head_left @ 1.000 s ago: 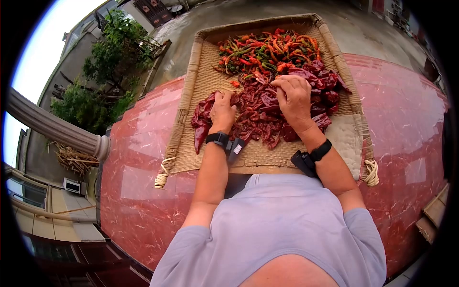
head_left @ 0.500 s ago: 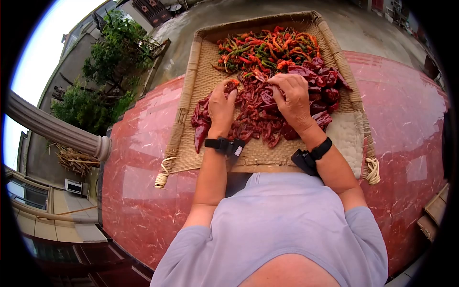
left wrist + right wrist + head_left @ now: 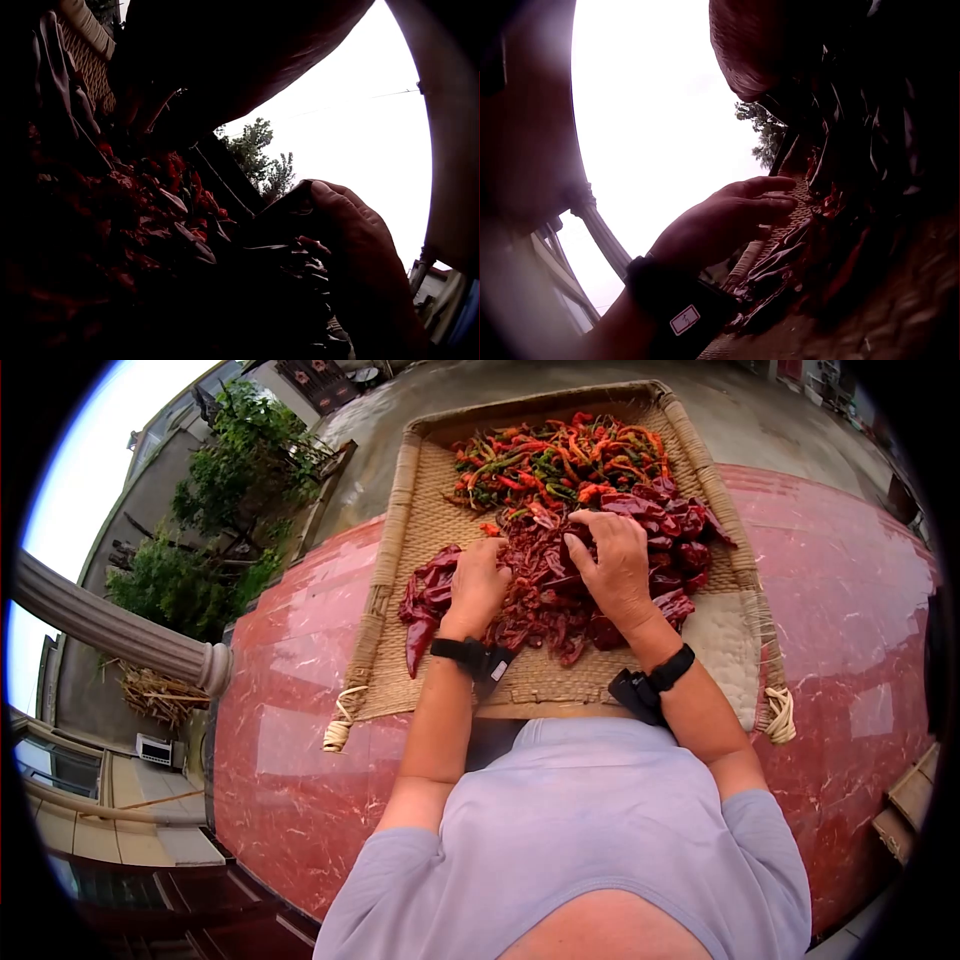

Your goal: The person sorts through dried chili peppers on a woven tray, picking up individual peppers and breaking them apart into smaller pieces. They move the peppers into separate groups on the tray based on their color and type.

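Note:
Dried dark red chilies (image 3: 540, 590) lie heaped in a woven tray (image 3: 415, 535). Low over the left side of the heap is my left hand (image 3: 480, 588). Its loosely extended fingers show in the right wrist view as well, the left hand (image 3: 724, 221) holding nothing visible there. My right hand (image 3: 612, 565) is above the heap's right part, thumb and forefinger facing left. In the dim left wrist view, the right hand (image 3: 367, 247) pinches a dark chili (image 3: 289, 206) between thumb and fingers. Larger glossy dark red peppers (image 3: 690, 525) lie right of it.
Thin red, orange and green chilies (image 3: 565, 460) fill the tray's far end. More dark peppers (image 3: 425, 605) lie along its left side. A pale bare patch (image 3: 725, 650) shows at the near right. Red polished tiles (image 3: 290, 690) surround the tray, with a column (image 3: 130, 625) at left.
My left hand lifted a dark red chili piece at its fingertips half a second ago; it has since lowered and shifted right, without that piece showing. The right hand has barely moved.

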Demonstrator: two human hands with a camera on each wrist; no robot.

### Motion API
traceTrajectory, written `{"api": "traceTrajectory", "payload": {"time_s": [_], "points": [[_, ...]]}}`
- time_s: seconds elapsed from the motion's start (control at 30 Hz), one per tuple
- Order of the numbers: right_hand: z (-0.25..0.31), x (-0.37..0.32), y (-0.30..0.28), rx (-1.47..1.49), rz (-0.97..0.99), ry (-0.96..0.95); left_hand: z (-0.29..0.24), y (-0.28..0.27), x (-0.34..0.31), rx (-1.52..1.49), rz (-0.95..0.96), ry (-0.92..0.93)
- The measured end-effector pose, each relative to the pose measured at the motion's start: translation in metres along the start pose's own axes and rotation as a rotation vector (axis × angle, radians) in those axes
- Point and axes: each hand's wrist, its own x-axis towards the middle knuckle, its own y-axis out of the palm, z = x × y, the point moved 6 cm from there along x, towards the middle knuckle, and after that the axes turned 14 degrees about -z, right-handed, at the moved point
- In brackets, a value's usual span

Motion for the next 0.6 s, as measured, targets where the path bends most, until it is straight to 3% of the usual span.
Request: {"api": "traceTrajectory", "payload": {"time_s": [0.13, 0.27, 0.43, 0.6], "points": [[-0.006, 0.0, -0.004, -0.298, -0.051, -0.017, 0.018, 0.01, -0.006, 0.317, 0.07, -0.04], [-0.012, -0.004, -0.001, -0.259, -0.019, -0.015, 0.027, 0.017, -0.005, 0.342, 0.1, -0.07], [-0.003, 0.008, -0.01, -0.109, -0.103, -0.033, 0.011, -0.009, 0.001, 0.213, -0.184, 0.009], [0.016, 0.009, -0.007, 0.164, 0.006, -0.106, -0.027, -0.008, -0.002, -0.374, -0.022, -0.049]]}}
